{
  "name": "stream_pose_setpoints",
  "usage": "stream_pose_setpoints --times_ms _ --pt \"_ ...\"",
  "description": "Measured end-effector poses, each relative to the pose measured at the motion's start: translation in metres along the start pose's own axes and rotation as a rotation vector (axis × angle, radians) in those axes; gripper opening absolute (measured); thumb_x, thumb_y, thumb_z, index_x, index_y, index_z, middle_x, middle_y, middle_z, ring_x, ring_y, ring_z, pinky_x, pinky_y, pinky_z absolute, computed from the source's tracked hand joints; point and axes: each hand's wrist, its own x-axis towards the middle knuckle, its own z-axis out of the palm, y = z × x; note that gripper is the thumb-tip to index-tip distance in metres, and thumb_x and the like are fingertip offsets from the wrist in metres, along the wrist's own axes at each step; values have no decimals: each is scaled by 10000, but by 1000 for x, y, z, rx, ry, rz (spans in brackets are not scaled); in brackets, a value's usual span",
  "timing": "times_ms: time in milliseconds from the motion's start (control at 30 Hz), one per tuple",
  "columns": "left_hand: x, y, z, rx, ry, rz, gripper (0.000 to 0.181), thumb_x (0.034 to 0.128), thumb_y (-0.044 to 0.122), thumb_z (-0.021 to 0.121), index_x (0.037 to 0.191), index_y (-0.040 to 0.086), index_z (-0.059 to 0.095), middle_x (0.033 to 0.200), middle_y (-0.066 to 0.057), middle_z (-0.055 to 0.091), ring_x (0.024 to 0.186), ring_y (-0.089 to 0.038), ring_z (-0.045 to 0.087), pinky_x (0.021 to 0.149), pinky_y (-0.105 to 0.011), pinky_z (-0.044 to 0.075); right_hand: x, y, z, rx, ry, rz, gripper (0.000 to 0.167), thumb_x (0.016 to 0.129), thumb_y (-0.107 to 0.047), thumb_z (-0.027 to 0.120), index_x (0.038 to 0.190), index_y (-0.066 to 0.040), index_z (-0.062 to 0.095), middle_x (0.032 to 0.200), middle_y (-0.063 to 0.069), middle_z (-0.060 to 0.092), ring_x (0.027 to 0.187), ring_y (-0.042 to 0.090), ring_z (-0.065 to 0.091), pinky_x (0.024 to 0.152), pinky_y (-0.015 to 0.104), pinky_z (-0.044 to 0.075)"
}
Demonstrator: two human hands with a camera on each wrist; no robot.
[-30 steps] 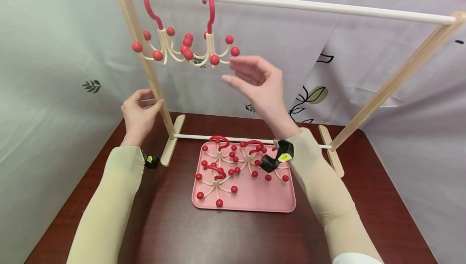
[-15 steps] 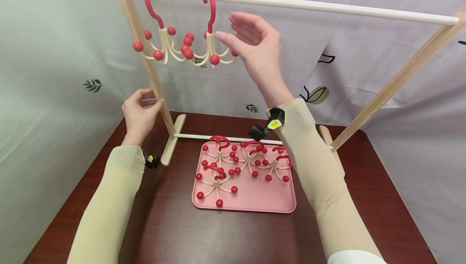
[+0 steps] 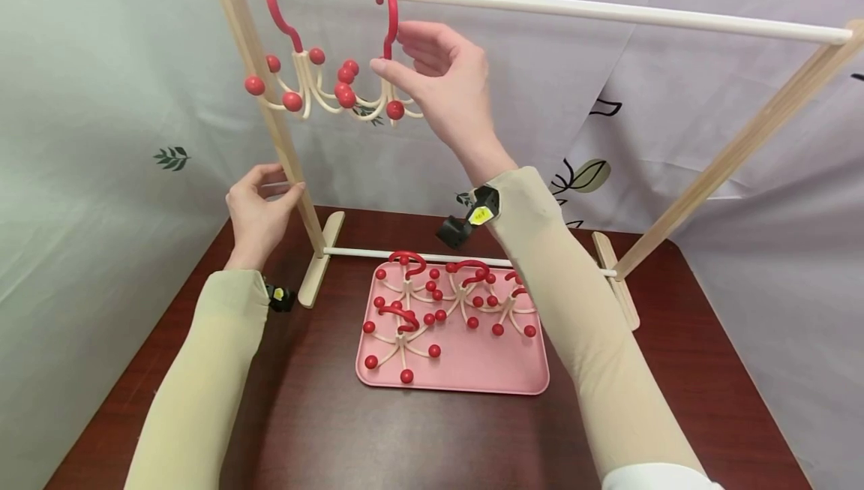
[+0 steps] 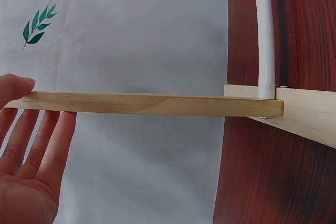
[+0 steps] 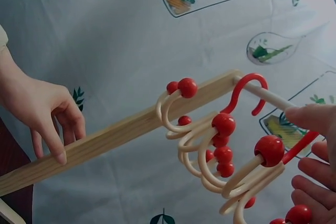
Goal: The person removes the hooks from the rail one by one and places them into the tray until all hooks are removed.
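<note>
Two cream claw hangers with red hooks and red ball tips hang from the white top rail [image 3: 607, 13] of a wooden rack, near its left end: the outer hanger [image 3: 305, 81] and the inner hanger [image 3: 388, 92]. My right hand [image 3: 448, 85] is at the inner hanger's hook stem, thumb in front and fingers behind. In the right wrist view, the red stem [image 5: 302, 145] lies between thumb and spread fingers; firm contact cannot be made out. My left hand [image 3: 259, 208] holds the rack's left post [image 4: 147, 103] between thumb and fingers.
A pink tray [image 3: 486, 370] below the rack bears several more claw hangers [image 3: 401, 340]. The rack's lower white bar [image 3: 364, 254] runs behind the tray. The right post [image 3: 729, 160] stands at the far side. Patterned cloth [image 3: 675, 100] hangs behind the dark red table [image 3: 304, 400].
My right hand has risen from beside the inner hanger's ball tips, then moved left to its hook stem. The left hand stays on the post.
</note>
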Motion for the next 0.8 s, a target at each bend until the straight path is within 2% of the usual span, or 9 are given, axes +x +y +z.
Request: stream_pose_setpoints --times_ms 333,533,800 --pt "-2 2 -1 8 3 4 354 889 205 807 1216 95 727 1134 -72 718 978 -162 707 849 -279 587 14 19 4 -23 27 -41 319 839 -75 850 1139 -28 753 1057 41 750 989 122 696 907 190 521" --pt "-1 2 -1 6 -3 7 361 892 210 806 1225 98 723 1142 -69 714 989 -173 707 859 -284 587 20 17 2 -18 37 -13 293 833 -90 860 1110 -52 770 1017 23 757 944 120 708 886 200 530" --pt "0 3 0 -5 -1 -3 364 889 199 806 1230 104 723 1158 -76 712 985 -146 703 869 -277 582 23 12 4 -71 48 -13 271 847 -120 854 1101 -66 776 1008 6 759 943 104 703 883 182 515"
